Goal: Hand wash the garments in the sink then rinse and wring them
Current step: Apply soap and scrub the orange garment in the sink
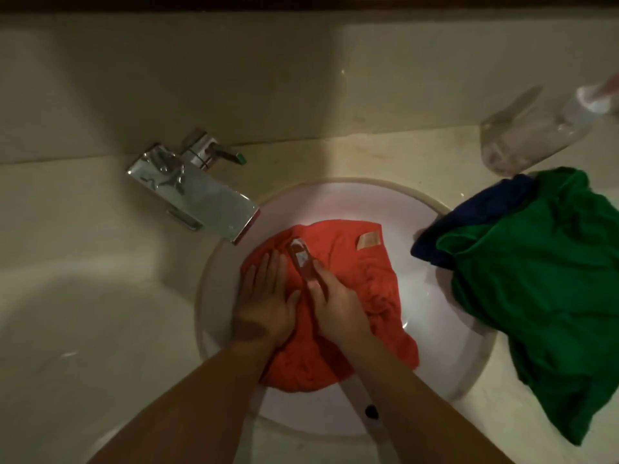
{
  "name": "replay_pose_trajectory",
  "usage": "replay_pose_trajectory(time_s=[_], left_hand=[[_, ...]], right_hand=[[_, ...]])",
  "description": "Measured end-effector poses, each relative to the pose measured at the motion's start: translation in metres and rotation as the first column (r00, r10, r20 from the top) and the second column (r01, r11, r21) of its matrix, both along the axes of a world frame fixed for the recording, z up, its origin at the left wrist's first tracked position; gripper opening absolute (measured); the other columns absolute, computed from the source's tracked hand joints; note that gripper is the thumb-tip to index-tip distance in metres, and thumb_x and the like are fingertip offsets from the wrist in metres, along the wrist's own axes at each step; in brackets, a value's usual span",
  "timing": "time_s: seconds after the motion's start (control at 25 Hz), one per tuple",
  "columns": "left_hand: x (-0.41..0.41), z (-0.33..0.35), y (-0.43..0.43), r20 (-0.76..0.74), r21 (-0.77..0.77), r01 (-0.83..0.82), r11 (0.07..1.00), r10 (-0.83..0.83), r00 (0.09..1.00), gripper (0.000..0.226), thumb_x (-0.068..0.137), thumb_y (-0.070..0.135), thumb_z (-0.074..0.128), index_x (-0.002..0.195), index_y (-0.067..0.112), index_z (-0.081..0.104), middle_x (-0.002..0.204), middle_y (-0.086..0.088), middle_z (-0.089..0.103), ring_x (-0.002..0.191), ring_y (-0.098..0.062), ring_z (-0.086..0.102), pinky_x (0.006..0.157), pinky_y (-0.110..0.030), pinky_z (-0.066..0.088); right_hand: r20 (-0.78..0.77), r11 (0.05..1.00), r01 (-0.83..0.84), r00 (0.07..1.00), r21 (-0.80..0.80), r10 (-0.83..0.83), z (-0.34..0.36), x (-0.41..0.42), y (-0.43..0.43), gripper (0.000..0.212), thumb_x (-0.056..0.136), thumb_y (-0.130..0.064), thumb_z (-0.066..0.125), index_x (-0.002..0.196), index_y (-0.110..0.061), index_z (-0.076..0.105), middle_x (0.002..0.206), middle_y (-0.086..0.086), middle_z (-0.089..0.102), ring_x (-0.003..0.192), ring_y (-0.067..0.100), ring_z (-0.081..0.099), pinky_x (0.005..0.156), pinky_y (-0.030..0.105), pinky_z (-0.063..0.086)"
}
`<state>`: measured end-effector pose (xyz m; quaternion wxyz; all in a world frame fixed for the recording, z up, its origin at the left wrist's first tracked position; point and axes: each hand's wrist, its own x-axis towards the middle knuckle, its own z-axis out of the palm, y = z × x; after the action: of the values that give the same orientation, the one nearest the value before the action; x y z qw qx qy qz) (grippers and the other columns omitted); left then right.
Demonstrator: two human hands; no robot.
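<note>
**Left hand (264,296) pins, right hand (335,303) scrubs: washing barely begun**

The left hand lies flat with its fingers straight, pressing the orange garment (368,279) into the white sink (435,313) at mid-frame. The right hand grips a small reddish scrubbing tool (301,262), seemingly a brush, against the cloth. A green garment (552,262) and a blue garment (469,226) wait on the counter at right. Rinsing and wringing all remain.

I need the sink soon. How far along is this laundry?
Nothing looks finished. In hand: the left hand presses the orange garment in the sink while the right hand holds a small reddish object on it. Left: the green garment and blue garment wait on the counter; rinsing and wringing remain.
</note>
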<state>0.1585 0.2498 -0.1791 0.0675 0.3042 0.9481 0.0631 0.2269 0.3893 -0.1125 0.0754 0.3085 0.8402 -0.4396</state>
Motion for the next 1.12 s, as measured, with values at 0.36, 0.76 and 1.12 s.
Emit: replay_pose_trajectory(time_s=[0.36,0.76,1.12], left_hand=[[0.004,-0.005,0.002,-0.08,-0.025,-0.017,1.0,0.015,0.997,0.069,0.103,0.047,0.029,0.156,0.003,0.034,0.163,-0.014,0.032,0.151,-0.029,0.03,0.125,-0.048,0.019],[0.007,-0.007,0.005,-0.162,-0.027,-0.043,0.999,0.038,0.986,0.065,0.105,0.042,0.032,0.156,0.0,0.033,0.164,-0.015,0.029,0.153,-0.027,0.027,0.126,-0.045,0.013],[0.004,-0.006,0.007,-0.153,-0.017,-0.038,0.999,0.035,0.988,0.067,0.103,0.042,0.033,0.156,0.0,0.033,0.163,-0.017,0.032,0.151,-0.028,0.032,0.124,-0.047,0.019]], right_hand=[[0.079,0.967,0.082,0.991,0.243,-0.104,0.005,0.024,0.056,0.045,0.109,-0.037,0.044,0.154,-0.037,0.046,0.111,0.02,0.072,0.096,0.038,0.068,0.089,0.043,0.055],[0.183,0.947,0.06,0.976,0.315,-0.122,0.01,0.021,0.078,0.045,0.11,-0.037,0.041,0.155,-0.04,0.043,0.103,0.02,0.071,0.092,0.04,0.067,0.084,0.045,0.053],[0.308,0.949,0.07,0.936,0.308,-0.169,0.018,0.027,0.083,0.043,0.11,-0.041,0.039,0.152,-0.044,0.045,0.126,0.02,0.068,0.109,0.044,0.064,0.095,0.047,0.051]])
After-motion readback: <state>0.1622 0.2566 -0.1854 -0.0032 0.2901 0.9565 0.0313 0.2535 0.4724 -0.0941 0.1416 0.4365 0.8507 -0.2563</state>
